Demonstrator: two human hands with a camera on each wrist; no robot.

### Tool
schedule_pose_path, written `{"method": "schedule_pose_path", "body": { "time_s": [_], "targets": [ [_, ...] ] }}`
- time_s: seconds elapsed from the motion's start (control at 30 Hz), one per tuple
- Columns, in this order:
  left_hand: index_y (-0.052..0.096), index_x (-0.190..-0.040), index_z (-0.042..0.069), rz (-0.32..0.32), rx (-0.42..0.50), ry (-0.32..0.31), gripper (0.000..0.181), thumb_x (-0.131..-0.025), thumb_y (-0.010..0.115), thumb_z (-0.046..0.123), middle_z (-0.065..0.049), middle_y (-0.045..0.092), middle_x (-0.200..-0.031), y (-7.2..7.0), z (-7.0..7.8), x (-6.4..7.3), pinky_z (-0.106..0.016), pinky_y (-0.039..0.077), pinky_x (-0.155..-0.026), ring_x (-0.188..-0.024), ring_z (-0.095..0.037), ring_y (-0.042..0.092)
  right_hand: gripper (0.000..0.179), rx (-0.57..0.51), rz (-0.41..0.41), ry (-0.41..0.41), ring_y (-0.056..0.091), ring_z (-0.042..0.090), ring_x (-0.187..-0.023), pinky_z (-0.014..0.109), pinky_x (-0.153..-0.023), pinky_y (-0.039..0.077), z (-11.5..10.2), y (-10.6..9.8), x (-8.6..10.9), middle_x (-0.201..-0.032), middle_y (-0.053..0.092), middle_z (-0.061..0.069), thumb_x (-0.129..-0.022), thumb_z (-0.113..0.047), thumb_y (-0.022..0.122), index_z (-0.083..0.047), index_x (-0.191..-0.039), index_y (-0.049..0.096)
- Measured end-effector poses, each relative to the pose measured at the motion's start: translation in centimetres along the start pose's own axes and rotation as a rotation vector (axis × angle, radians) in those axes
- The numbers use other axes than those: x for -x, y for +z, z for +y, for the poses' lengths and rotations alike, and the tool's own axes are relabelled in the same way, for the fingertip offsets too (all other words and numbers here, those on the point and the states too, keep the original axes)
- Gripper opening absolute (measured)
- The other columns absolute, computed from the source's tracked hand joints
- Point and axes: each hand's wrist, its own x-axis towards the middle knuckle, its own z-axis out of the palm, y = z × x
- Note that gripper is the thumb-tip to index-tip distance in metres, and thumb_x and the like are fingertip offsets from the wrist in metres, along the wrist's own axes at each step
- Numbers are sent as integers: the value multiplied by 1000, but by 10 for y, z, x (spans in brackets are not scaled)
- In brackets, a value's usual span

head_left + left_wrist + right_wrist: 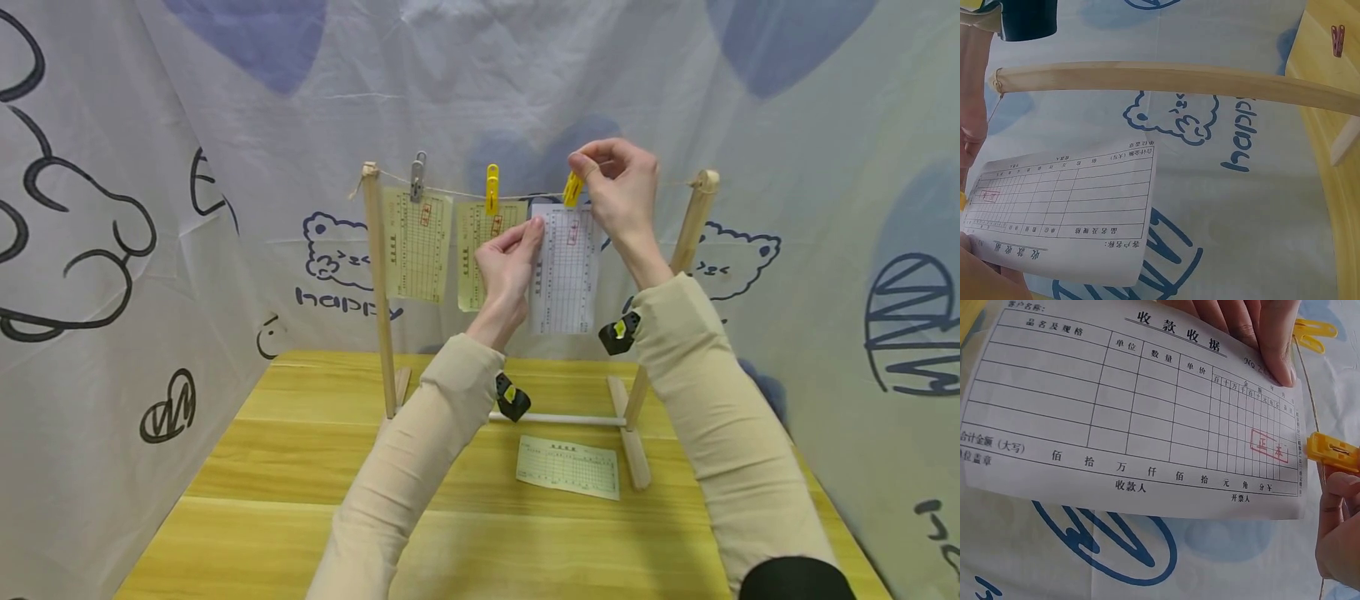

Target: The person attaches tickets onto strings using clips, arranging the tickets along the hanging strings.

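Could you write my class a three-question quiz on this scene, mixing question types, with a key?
1. What does the right hand pinch?
2. True or false: the left hand rests on the table.
3. In the head view, what color clip is on the leftmost hanging slip? A) red B) gray C) green

Key:
1. A yellow clip.
2. False; it pinches the white slip.
3. B.

Pale fabric walls (420, 92), dark cartoon drawings (171, 417), blue patches (258, 33); yellow wood-grain table (247, 517) below.
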Motion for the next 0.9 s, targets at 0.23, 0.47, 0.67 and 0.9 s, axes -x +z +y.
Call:
{"method": "schedule_pose_path", "body": {
  "time_s": [0.23,0.47,0.67,0.9],
  "targets": [
    [76,-110,6,3,6,7,25,-92,74,22,-13,77,-108,2,0,-1,-26,62,-80,-84,-14,76,23,21,-22,2,56,-2,-74,15,-70,46,0,-1,0,-94,71,2,-95,-22,71,0,-102,74],
    [76,-110,6,7,1,19,25,-92,74,22,-13,77,-107,2,0,-3,-25,62,-79,-81,-10,74,24,30,-48,21,57,-1,-73,15,-64,46,4,-3,0,-90,69,-6,-95,-23,71,0,-103,74],
    [76,-110,4,8,-2,27,25,-92,74,22,-14,77,-107,2,-1,-4,-25,62,-79,-82,-11,75,25,12,-79,42,59,4,-74,16,-50,42,3,-5,0,-86,67,-13,-94,-26,72,-3,-104,74],
    [76,-110,5,1,2,24,25,-92,74,22,-14,77,-107,3,-1,-4,-26,62,-80,-89,-18,77,25,-28,-114,50,61,7,-72,17,-42,34,2,-8,0,-82,67,-15,-92,-24,75,-3,-105,74]
  ]
}}
